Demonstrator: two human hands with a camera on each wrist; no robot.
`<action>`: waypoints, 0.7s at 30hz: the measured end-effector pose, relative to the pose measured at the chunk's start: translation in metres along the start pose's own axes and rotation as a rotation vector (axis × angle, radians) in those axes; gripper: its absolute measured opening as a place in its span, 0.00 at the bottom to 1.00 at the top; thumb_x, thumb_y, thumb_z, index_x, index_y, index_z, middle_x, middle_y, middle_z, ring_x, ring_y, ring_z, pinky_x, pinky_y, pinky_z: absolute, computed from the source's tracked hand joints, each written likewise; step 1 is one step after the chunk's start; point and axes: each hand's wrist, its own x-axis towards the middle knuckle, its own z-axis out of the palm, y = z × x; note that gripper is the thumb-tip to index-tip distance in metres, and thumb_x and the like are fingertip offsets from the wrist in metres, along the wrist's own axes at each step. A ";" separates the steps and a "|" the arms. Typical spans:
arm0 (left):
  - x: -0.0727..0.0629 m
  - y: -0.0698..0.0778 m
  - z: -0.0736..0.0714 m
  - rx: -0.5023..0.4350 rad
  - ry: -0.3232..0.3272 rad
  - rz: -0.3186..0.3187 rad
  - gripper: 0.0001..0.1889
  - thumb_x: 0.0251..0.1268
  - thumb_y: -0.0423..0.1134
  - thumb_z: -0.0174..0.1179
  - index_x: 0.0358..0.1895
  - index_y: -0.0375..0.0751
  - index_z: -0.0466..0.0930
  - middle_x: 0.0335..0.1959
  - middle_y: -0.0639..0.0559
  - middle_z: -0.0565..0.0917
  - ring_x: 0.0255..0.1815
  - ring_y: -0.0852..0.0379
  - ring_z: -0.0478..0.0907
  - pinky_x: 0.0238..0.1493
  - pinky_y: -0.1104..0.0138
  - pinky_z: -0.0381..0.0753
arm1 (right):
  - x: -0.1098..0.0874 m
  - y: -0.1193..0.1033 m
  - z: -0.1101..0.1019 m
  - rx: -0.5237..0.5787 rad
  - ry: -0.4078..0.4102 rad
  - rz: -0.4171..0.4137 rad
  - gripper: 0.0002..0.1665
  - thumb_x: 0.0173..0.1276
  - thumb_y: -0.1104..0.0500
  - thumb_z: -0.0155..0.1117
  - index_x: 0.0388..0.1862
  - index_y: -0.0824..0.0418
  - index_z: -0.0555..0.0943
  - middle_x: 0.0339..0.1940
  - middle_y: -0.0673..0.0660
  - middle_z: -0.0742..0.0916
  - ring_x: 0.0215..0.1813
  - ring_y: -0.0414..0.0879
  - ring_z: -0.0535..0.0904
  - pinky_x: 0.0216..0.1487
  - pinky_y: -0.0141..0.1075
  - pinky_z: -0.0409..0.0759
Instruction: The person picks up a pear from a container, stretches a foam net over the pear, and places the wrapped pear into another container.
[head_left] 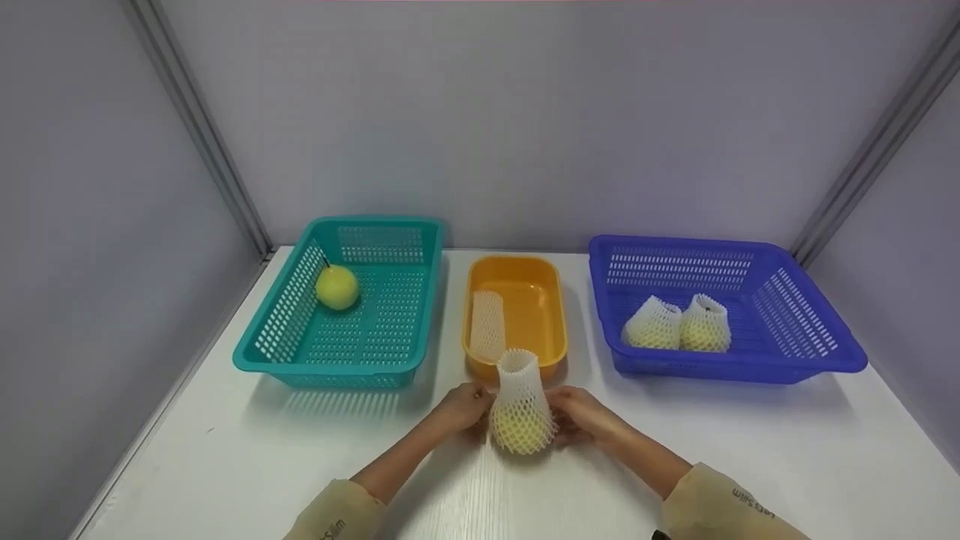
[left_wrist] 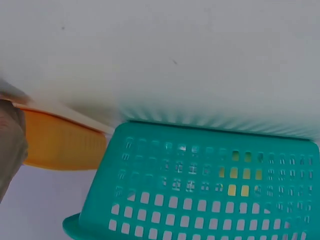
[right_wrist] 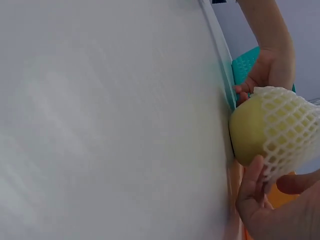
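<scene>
A pale yellow pear (right_wrist: 247, 131) stands on the table inside a white foam net sleeve (head_left: 520, 386), whose narrow open end points up. In the right wrist view the pear's lower part is bare below the net's edge. My left hand (head_left: 465, 409) is at the left side of the net, fingers curled at its lower edge. On the other side my right hand (head_left: 581, 412) pinches the net's edge between thumb and fingers. In the left wrist view only a bit of the left hand (left_wrist: 11, 145) shows.
An orange tray (head_left: 551, 300) with a flat foam net (head_left: 489, 326) stands just behind the pear. At left is a teal basket (head_left: 337, 368) holding one bare pear (head_left: 337, 287). A blue basket (head_left: 720, 365) at right holds two netted pears (head_left: 705, 330).
</scene>
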 end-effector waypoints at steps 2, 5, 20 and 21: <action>-0.001 0.003 -0.004 0.104 -0.012 0.014 0.07 0.68 0.36 0.49 0.36 0.34 0.72 0.23 0.46 0.77 0.20 0.55 0.75 0.23 0.66 0.76 | -0.002 -0.004 -0.005 -0.117 -0.012 -0.050 0.17 0.66 0.60 0.51 0.49 0.71 0.70 0.31 0.56 0.79 0.28 0.45 0.77 0.29 0.37 0.78; -0.006 0.009 -0.011 0.234 -0.076 0.076 0.05 0.66 0.31 0.51 0.41 0.34 0.72 0.27 0.46 0.78 0.25 0.52 0.77 0.27 0.63 0.77 | -0.005 -0.009 -0.015 -0.280 -0.055 -0.151 0.15 0.66 0.62 0.54 0.49 0.70 0.70 0.38 0.58 0.79 0.35 0.49 0.77 0.35 0.40 0.78; -0.029 0.035 -0.025 0.261 -0.290 0.370 0.42 0.58 0.41 0.63 0.70 0.39 0.46 0.68 0.44 0.57 0.66 0.51 0.55 0.62 0.57 0.58 | -0.025 -0.030 -0.014 -0.536 -0.257 -0.451 0.39 0.59 0.55 0.67 0.66 0.62 0.62 0.63 0.62 0.70 0.59 0.61 0.69 0.50 0.45 0.75; -0.028 0.034 -0.022 0.250 -0.275 0.385 0.42 0.59 0.41 0.63 0.70 0.41 0.46 0.68 0.46 0.57 0.66 0.52 0.56 0.62 0.58 0.59 | -0.025 -0.030 -0.012 -0.549 -0.248 -0.464 0.39 0.60 0.55 0.67 0.66 0.62 0.62 0.63 0.61 0.71 0.58 0.61 0.70 0.50 0.46 0.74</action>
